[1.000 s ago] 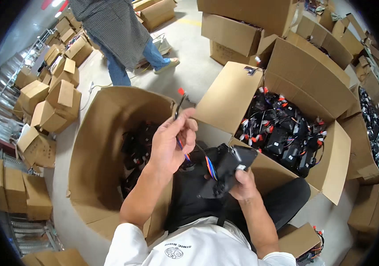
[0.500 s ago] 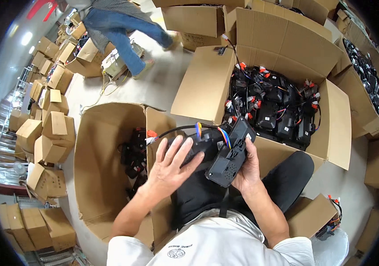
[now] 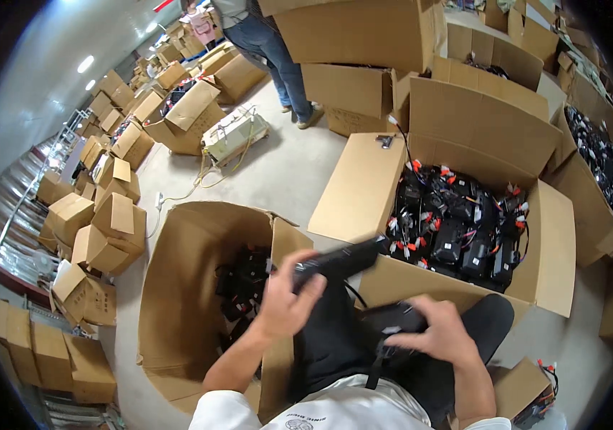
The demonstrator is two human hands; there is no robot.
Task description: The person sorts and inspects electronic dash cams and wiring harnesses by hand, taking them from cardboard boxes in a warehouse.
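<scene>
My left hand (image 3: 285, 304) is closed around a long black part (image 3: 338, 261), held over the inner flap of the open cardboard box (image 3: 177, 236) on my left. Motion blurs both hand and part. My right hand (image 3: 439, 333) grips a black unit (image 3: 392, 319) on my lap, fingers curled over its top. A black strap hangs below that unit. Dark parts (image 3: 242, 287) lie at the bottom of the left box.
A second open box (image 3: 364, 193) ahead on the right holds several black units with red and white connectors (image 3: 457, 226). Another person (image 3: 270, 43) stands at the back. A white device (image 3: 231, 132) with cables lies on the floor. Stacked cartons (image 3: 91, 229) line the left.
My hands have come apart: the left now carries a long black part toward the left box, while the right has dropped to my lap with the black unit.
</scene>
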